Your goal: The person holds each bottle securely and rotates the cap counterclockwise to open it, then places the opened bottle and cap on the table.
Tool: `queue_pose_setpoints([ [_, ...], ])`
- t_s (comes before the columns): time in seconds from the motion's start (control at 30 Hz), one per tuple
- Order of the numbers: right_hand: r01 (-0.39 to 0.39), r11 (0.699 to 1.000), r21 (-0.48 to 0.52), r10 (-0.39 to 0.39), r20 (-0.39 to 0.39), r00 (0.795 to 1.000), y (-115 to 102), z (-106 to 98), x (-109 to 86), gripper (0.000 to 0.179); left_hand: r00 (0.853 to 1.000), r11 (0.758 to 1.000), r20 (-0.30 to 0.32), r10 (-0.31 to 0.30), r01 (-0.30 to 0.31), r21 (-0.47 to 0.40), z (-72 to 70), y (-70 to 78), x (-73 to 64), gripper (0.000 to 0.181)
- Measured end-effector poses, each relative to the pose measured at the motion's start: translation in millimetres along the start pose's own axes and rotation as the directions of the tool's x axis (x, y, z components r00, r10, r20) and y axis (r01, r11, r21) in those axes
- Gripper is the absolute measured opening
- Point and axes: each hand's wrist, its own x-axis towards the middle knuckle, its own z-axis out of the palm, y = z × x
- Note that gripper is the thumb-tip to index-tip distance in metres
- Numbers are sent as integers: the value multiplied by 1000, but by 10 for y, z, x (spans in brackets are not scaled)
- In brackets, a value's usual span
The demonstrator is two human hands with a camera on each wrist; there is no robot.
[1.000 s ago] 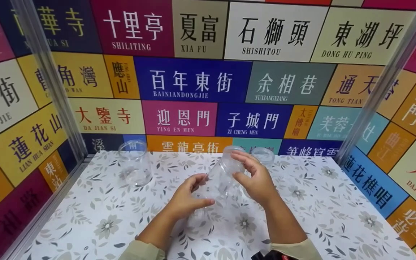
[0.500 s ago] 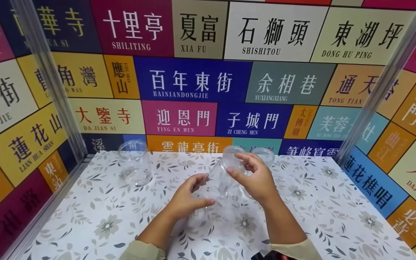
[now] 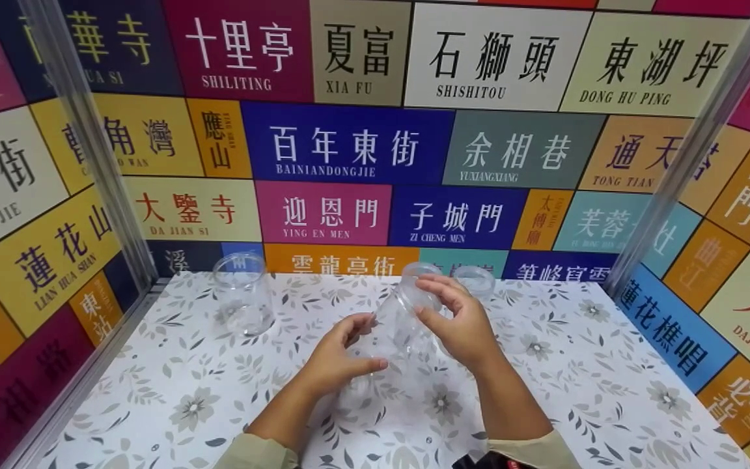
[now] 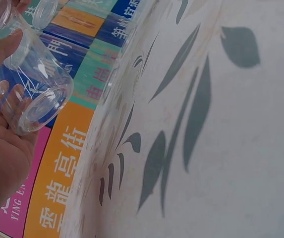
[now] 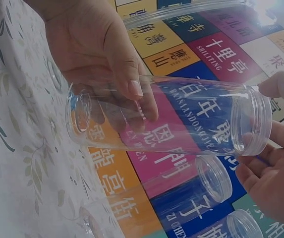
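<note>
Between my hands is a clear plastic jar (image 3: 388, 332), tilted, with its top end toward my right hand. My left hand (image 3: 342, 358) holds the jar's lower body; in the right wrist view the left thumb lies along its side. Nothing shows inside the see-through jar (image 5: 176, 134). My right hand (image 3: 463, 326) grips the wide clear lid (image 5: 258, 121) at the top end, thumb on one side and fingers round the other. In the left wrist view the jar's round base (image 4: 45, 106) faces the camera, with the left fingers (image 4: 15, 99) behind the wall.
Another clear jar (image 3: 243, 296) stands upright at the back left. Two more, one jar (image 5: 213, 181) and a second jar (image 5: 243, 225), stand behind the held one. The flower-patterned tabletop (image 3: 193, 407) meets colourful sign-covered walls (image 3: 349, 143) at the back and sides.
My right thumb and fingers have shifted round the lid, first toward me and then back. The left hand and the standing jars stay in place.
</note>
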Motion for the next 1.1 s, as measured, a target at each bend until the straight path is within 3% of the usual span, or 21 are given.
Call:
queue_pose_setpoints([
  [0.47, 33, 999, 16, -33, 30, 999, 0, -11, -2, 46, 999, 999, -1, -36, 36, 9, -5, 26, -8, 90],
  [0.7, -135, 977, -164, 129, -45, 991, -13, -8, 5, 67, 999, 999, -1, -33, 33, 17, -3, 15, -10, 90],
  [0.77, -145, 970, -193, 138, -53, 989, -21, -5, 9, 70, 1000, 1000, 7, -28, 27, 10, -3, 10, -8, 90],
  [1.1, -86, 976, -202, 73, -68, 995, -8, 4, 12, 53, 1000, 1000, 24, -13, 12, 11, -9, 9, -1, 87],
])
